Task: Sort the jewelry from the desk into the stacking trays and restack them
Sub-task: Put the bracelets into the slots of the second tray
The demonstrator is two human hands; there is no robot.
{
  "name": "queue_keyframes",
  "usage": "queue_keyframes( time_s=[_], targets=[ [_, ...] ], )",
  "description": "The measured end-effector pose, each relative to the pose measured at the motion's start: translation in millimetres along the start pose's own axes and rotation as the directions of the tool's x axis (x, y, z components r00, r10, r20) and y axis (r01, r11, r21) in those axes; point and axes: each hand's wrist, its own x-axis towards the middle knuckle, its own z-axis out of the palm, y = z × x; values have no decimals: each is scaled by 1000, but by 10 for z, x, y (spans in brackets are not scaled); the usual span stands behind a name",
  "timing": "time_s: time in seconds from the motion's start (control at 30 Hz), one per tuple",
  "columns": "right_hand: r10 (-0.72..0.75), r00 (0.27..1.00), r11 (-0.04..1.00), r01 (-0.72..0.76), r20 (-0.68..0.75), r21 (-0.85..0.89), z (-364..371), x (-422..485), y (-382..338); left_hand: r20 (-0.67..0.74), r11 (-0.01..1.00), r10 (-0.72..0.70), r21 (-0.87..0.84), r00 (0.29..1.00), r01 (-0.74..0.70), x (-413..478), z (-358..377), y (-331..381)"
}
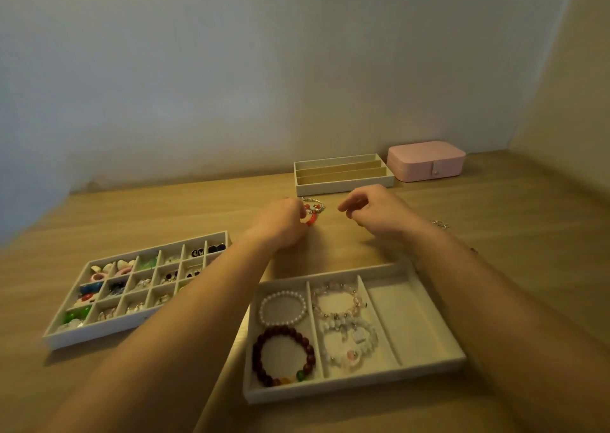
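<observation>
Jewelry lies partly sorted on the wooden table (165, 208), and both hands are stretched out over the loose pieces near its far side. The left hand (284, 221) has its fingers curled in around a red bead bracelet (310, 220), which pokes out at its fingertips just above the tabletop. A silver charm bracelet (313, 204) lies touching that one, just behind it. The right hand (373, 211) hovers close by with its fingers bent and the forefinger pointing toward the left hand. I cannot tell whether it is holding anything. A small silver piece (440, 224) sits on the table just beyond the right wrist. Nearest to the person is a three-lane tray (356, 387). Its left lane holds a white pearl bracelet (283, 307) with a dark brown bead bracelet (284, 355) in front of it, and its middle lane holds a pale pink bead bracelet (336, 300) and a white bead bracelet (350, 343). Off to the left is a grid tray (52, 337) of small cells with rings and colourful bits in them. By the wall sits a long-slot tray (343, 187), with a closed pink jewellery box (425, 160) just beside it.
</observation>
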Motion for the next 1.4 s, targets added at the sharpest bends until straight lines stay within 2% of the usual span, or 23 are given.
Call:
queue_keyframes(
  time_s=[0.13,0.27,0.37,0.53,0.67,0.9,1.0,1.13,1.2,1.3,1.4],
  targets=[
    [-50,999,993,48,14,104,6,48,90,0,998,37,46,999,-37,165,62,41],
    [-77,995,989,69,59,130,59,19,87,7,997,68,48,998,-68,196,52,75],
    [-55,997,988,48,45,147,65,9,43,-50,989,66,-128,997,-72,177,-13,108],
    [-71,996,982,60,57,179,53,-4,-82,-130,914,51,-394,990,-99,71,-214,211],
    [-91,990,968,62,108,244,31,-57,-151,-154,862,99,-480,983,-162,-82,-363,295],
    [-44,997,951,21,68,308,-15,-145,-198,-169,788,112,-585,979,-191,-279,-494,305],
    [-13,998,906,-14,61,423,-44,-213,-197,-124,763,114,-625,986,-166,-397,-528,241],
    [-7,990,826,-72,138,559,-122,-374,-212,18,769,182,-625,983,-131,-595,-567,219],
    [2,986,794,-104,169,599,-160,-464,-249,51,753,173,-651,984,-98,-673,-587,234],
    [36,963,749,-204,268,631,-199,-626,-284,46,687,161,-722,986,-79,-800,-629,261],
    [58,937,729,-276,345,627,-252,-797,-298,38,628,223,-770,974,-114,-946,-704,334]
  ],
)
